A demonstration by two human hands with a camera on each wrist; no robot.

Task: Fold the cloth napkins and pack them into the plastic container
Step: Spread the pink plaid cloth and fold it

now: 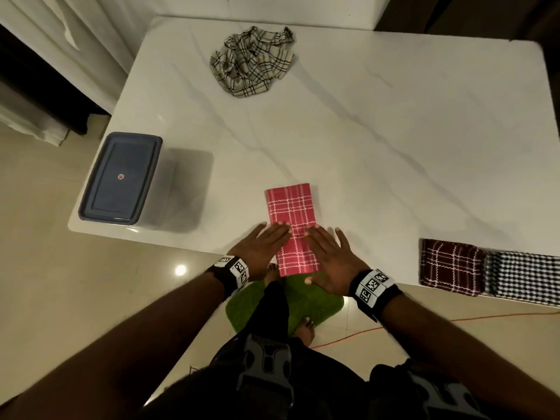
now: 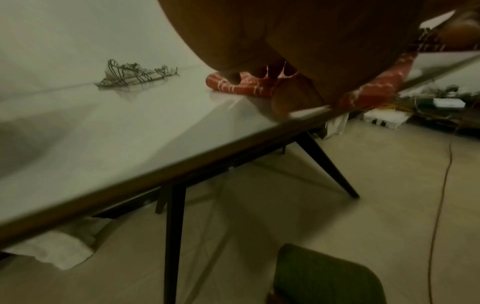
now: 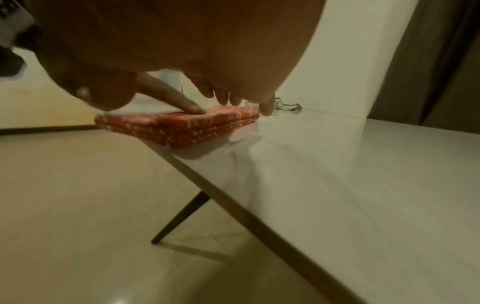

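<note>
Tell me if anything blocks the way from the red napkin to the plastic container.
The bare table between the red napkin and the container holds nothing, but the container's blue lid is on and must come off first.

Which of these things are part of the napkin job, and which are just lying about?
Part of the job:
red napkin under left hand and right hand
crumpled cream napkin
maroon napkin
black-and-white napkin
plastic container

Lying about:
green mat
orange cable
</note>
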